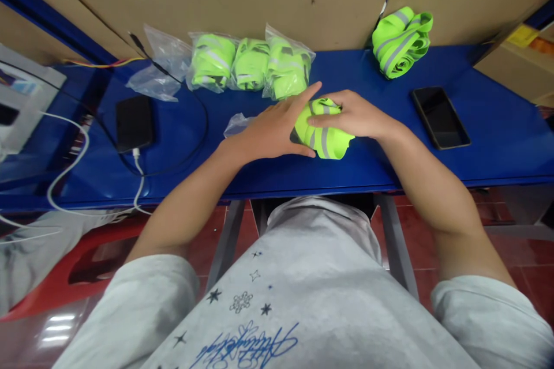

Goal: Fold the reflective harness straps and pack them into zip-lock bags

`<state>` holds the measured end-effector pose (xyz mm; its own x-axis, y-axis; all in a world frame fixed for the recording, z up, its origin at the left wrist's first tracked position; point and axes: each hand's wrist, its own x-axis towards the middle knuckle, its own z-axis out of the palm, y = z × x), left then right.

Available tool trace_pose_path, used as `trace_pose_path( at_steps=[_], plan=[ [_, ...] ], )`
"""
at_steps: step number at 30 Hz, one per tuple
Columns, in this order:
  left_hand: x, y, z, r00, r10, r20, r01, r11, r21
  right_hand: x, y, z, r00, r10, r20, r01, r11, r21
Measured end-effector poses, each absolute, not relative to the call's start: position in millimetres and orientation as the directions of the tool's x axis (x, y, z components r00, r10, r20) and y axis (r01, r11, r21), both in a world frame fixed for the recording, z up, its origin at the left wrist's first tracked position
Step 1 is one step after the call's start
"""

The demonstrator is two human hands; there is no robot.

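Holding strap bundle (pixel 331 143) | right hand (pixel 359 114): gripping it | left hand (pixel 274 130): wide around it

From where I stand, I count five yellow-green bundles: three bagged bundles (pixel 251 63) in the upper middle of the frame, one unbagged bundle (pixel 331 141) at the centre and one rolled bundle (pixel 396 46) at the upper right. There is also one phone (pixel 440 117) at the right, one black box (pixel 134 123) at the left, and one loose clear bag (pixel 160 72) at the upper left.
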<state>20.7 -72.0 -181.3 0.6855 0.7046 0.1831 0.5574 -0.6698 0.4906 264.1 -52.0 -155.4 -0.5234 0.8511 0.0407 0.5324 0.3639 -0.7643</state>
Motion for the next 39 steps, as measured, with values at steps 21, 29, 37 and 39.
trace_pose_path(
  at_steps=[21,29,37,39],
  plan=[
    [23,-58,-194,0.744,0.612,0.267,0.471,-0.765,0.44,257,-46,-169,-0.334,0.917,-0.219,0.198,-0.159,-0.967],
    [20,-64,-178,0.725,0.646,0.239,0.508,-0.736,0.448,252,-42,-179,-0.281,0.952,-0.118,0.074,-0.101,-0.992],
    [11,-60,-160,0.698,0.674,0.242,0.502,-0.701,0.506,258,-40,-175,-0.345,0.931,-0.116,-0.103,-0.16,-0.982],
    [13,-58,-164,0.68,0.695,0.234,0.541,-0.691,0.479,259,-39,-173,-0.337,0.932,-0.134,-0.069,-0.166,-0.984]
  ],
)
